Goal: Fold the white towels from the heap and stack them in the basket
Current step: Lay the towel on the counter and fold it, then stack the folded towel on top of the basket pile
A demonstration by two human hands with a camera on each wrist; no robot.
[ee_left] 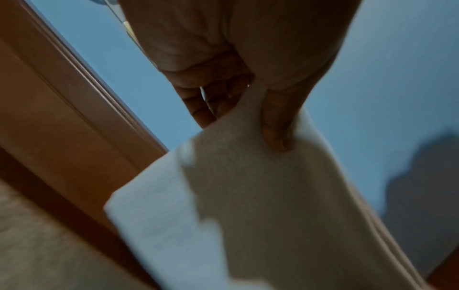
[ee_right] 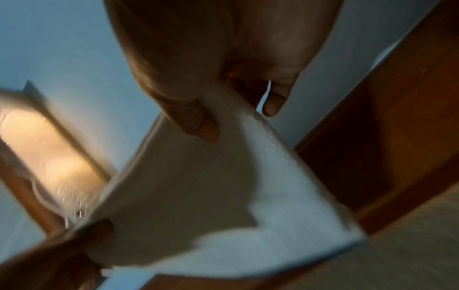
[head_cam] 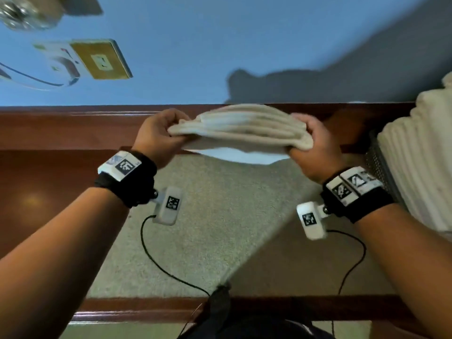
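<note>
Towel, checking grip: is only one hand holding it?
No, the left hand and right hand each grip an end of the towel.

Both wrist views are smeared by motion, so the towel (ee_left: pixel 261 206) shows no clear folds there. In the head view, the stack of towels (head_cam: pixel 420 155) at far right is cut by the frame edge, and the basket (head_cam: pixel 378 165) beneath it is mostly hidden. A blurred object (head_cam: pixel 27 13) at far left is unidentifiable.

Soft white terry cloth towel (head_cam: pixel 242 128) with a napped matt surface, ribbed cream cloth of the stacked towels (head_cam: pixel 420 152) at right, perforated metal basket (head_cam: pixel 378 162), glossy dark wood frame (head_cam: pixel 61 133), rough grey woven mat (head_cam: pixel 215 216), matt black fabric wrist straps (head_cam: pixel 137 182).
</note>
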